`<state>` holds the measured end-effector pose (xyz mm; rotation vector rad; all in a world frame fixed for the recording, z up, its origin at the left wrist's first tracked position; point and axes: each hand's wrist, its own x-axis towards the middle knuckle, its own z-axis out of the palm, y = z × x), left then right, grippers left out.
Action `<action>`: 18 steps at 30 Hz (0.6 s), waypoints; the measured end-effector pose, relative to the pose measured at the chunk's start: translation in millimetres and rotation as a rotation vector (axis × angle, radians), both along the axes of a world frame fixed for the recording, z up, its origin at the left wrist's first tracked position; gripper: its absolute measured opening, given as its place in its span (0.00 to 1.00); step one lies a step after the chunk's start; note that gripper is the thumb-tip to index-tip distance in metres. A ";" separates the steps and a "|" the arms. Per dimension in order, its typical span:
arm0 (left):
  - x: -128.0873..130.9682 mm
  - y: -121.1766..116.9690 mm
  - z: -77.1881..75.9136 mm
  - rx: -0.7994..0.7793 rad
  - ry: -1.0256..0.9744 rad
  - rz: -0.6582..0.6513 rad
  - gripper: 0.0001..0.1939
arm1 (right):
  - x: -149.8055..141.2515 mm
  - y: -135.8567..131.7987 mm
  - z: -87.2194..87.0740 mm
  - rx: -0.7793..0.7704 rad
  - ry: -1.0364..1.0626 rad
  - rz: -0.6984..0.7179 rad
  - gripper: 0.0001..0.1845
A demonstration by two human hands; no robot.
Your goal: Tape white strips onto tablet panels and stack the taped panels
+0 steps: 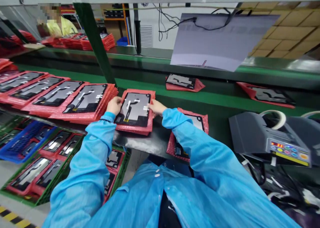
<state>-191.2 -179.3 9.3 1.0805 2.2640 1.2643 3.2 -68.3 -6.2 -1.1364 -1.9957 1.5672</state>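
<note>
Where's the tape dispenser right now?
In the head view, the electronic tape dispenser sits at far right, beside the person's right sleeve.

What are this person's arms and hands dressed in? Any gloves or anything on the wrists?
A thin, light blue smock covers both arms, with long sleeves: left sleeve, right sleeve. White snap buttons run down its front. The left hand and right hand wear no gloves. A thin dark band shows at the left cuff.
</note>
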 end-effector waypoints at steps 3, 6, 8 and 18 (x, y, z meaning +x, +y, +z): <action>-4.4 -14.4 -27.4 -0.161 0.268 -0.030 0.10 | 28.6 43.1 -8.4 0.109 -0.331 -0.019 0.12; 9.5 -38.1 -28.3 -0.036 0.625 -0.060 0.11 | 74.7 116.8 -2.0 0.278 -0.514 -0.369 0.10; 36.5 -55.8 -21.1 0.140 0.794 -0.090 0.12 | 102.5 168.4 2.1 0.364 -0.603 -0.588 0.13; 168.2 -50.1 -43.2 0.367 0.392 -0.904 0.08 | 101.4 307.6 -31.2 0.232 -0.517 -0.747 0.17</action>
